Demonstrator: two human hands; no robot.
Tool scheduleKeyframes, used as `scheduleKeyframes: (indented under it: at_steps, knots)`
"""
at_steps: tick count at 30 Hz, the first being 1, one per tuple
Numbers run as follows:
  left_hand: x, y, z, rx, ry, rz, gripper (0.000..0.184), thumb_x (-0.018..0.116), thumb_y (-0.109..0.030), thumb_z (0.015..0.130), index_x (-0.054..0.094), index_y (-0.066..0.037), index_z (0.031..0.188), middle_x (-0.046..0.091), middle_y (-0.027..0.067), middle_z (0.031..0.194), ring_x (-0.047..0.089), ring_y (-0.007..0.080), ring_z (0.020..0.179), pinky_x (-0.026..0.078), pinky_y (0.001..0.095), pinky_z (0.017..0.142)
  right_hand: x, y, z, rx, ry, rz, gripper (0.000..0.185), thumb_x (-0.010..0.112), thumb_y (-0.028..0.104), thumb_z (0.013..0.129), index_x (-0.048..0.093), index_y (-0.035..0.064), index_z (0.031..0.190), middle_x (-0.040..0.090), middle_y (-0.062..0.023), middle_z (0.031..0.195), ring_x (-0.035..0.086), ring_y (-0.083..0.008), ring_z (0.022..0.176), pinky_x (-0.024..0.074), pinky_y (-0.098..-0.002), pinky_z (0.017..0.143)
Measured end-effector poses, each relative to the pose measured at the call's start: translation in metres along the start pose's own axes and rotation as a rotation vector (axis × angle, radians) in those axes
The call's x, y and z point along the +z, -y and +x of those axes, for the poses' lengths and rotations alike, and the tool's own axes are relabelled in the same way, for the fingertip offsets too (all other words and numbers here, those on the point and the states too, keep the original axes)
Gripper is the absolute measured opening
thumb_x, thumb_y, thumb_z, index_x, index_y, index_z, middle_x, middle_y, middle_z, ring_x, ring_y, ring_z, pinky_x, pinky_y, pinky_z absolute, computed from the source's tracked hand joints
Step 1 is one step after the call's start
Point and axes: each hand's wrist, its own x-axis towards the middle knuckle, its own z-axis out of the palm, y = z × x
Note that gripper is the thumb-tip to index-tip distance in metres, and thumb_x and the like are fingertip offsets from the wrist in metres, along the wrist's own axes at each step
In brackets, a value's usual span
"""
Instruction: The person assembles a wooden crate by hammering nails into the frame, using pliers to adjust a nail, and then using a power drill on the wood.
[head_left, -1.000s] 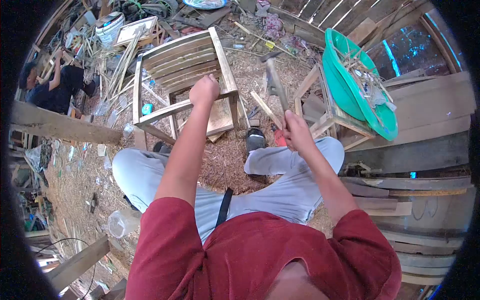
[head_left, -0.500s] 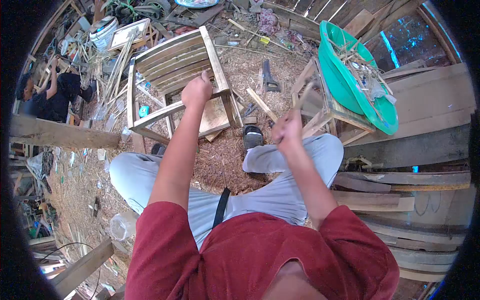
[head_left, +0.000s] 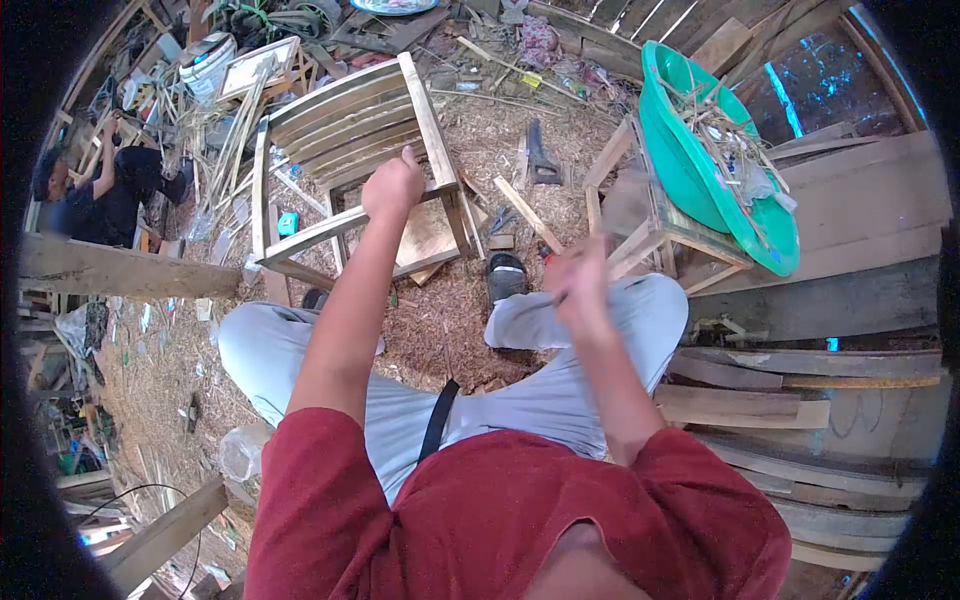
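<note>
1. At 11 o'clock from the seated person in the red shirt (head_left: 520, 510), a slatted wooden chair (head_left: 428, 120) stands on the shaving-strewn floor (head_left: 430, 340).
2. The left hand (head_left: 393, 187) is at the chair's near upper rail, fingers clenched; anything inside the fist is hidden.
3. At 1 o'clock, the right hand (head_left: 582, 285) blurs with motion above the knee, apart from the chair; whether its fingers grip anything cannot be told.
4. A black-handled tool (head_left: 541, 160) lies at 12 o'clock, between the chair and a wooden frame (head_left: 700, 240).
5. Between 1 and 2 o'clock, a green basin (head_left: 680, 165) of sticks and scraps tilts on that frame.
6. A teal object (head_left: 288, 223) shows by the chair's left side; at 10 o'clock, a co-worker in dark clothes (head_left: 110, 200) sits low.
</note>
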Motion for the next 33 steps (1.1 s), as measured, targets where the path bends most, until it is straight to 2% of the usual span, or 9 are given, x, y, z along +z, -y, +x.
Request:
scheduleKeyframes:
  at_steps: [2,5,11,14,17,21,24,27,33]
  knots:
    - [0.0,-0.004,-0.002,-0.012,0.003,0.009,0.07,0.024,-0.05,0.105,0.074,-0.001,0.108,0.068,0.0263,0.118,0.066,0.0425,0.111,0.051,0.0503,0.097,-0.009,-0.015,-0.008,0.82,0.455,-0.246,0.038,0.043,0.05,0.105,0.048,0.0197,0.082,0.034,0.0064,0.056,0.027,-0.0072,0.036,0.024,-0.0272,0.031]
    - [0.007,0.008,0.007,-0.011,0.019,-0.034,0.07,0.024,-0.05,0.105,0.074,-0.001,0.11,0.068,0.0263,0.118,0.065,0.043,0.112,0.05,0.0509,0.097,-0.016,0.005,-0.011,0.569,0.325,-0.361,0.046,0.035,0.054,0.106,0.044,0.015,0.084,0.032,0.0058,0.053,0.026,-0.009,0.037,0.0244,-0.0304,0.033]
    - [0.003,-0.001,0.002,-0.029,0.029,-0.028,0.07,0.023,-0.049,0.105,0.073,0.0,0.111,0.068,0.027,0.119,0.064,0.0442,0.113,0.049,0.0517,0.1,-0.01,-0.001,0.012,-0.062,-0.094,0.049,0.042,0.04,0.051,0.106,0.047,0.0178,0.082,0.033,0.0076,0.054,0.026,-0.0069,0.035,0.0207,-0.0266,0.031]
    - [0.008,0.005,0.005,-0.022,-0.012,-0.06,0.07,0.023,-0.048,0.105,0.073,0.0,0.111,0.067,0.0272,0.119,0.064,0.0445,0.114,0.048,0.0514,0.101,-0.006,-0.024,-0.015,0.703,0.443,-0.388,0.043,0.037,0.052,0.107,0.046,0.0184,0.081,0.033,0.008,0.054,0.026,-0.0065,0.035,0.0207,-0.0265,0.031]
    - [0.011,0.008,0.012,-0.015,0.035,-0.019,0.069,0.024,-0.048,0.105,0.072,0.0,0.113,0.066,0.0275,0.121,0.063,0.0445,0.115,0.048,0.051,0.101,-0.021,0.006,0.003,0.538,0.344,-0.401,0.045,0.035,0.052,0.107,0.045,0.0173,0.081,0.031,0.0083,0.054,0.025,-0.0069,0.035,0.0206,-0.0266,0.031]
    - [0.005,-0.001,0.004,-0.051,0.016,-0.015,0.069,0.023,-0.048,0.105,0.072,0.001,0.113,0.066,0.0279,0.12,0.063,0.0448,0.115,0.048,0.0511,0.102,-0.028,0.019,0.026,-0.025,0.081,0.034,0.044,0.04,0.052,0.106,0.048,0.016,0.083,0.031,0.009,0.054,0.026,-0.0062,0.035,0.0225,-0.0255,0.031]
    - [0.001,0.0,0.009,-0.036,0.007,-0.023,0.068,0.024,-0.047,0.105,0.071,0.001,0.113,0.066,0.0277,0.12,0.063,0.0449,0.115,0.048,0.0515,0.102,-0.015,-0.035,0.008,0.38,0.275,-0.817,0.044,0.039,0.055,0.106,0.047,0.0183,0.082,0.032,0.0087,0.054,0.027,-0.0061,0.036,0.0228,-0.0247,0.031]
    - [0.004,0.008,0.008,0.0,0.017,-0.031,0.066,0.025,-0.047,0.104,0.071,0.0,0.113,0.066,0.0272,0.12,0.063,0.0448,0.113,0.048,0.0517,0.101,-0.026,-0.008,0.018,0.614,0.384,-0.642,0.049,0.038,0.061,0.103,0.048,0.0171,0.083,0.037,0.004,0.055,0.029,-0.0106,0.036,0.0245,-0.0286,0.033]
    - [0.006,0.003,0.004,-0.025,0.023,0.008,0.065,0.026,-0.046,0.104,0.071,0.0,0.111,0.066,0.0276,0.12,0.063,0.0446,0.114,0.048,0.0511,0.102,-0.029,-0.022,0.034,0.061,0.004,-0.04,0.05,0.039,0.061,0.103,0.047,0.0158,0.083,0.033,0.0042,0.054,0.028,-0.0109,0.036,0.0234,-0.0294,0.034]
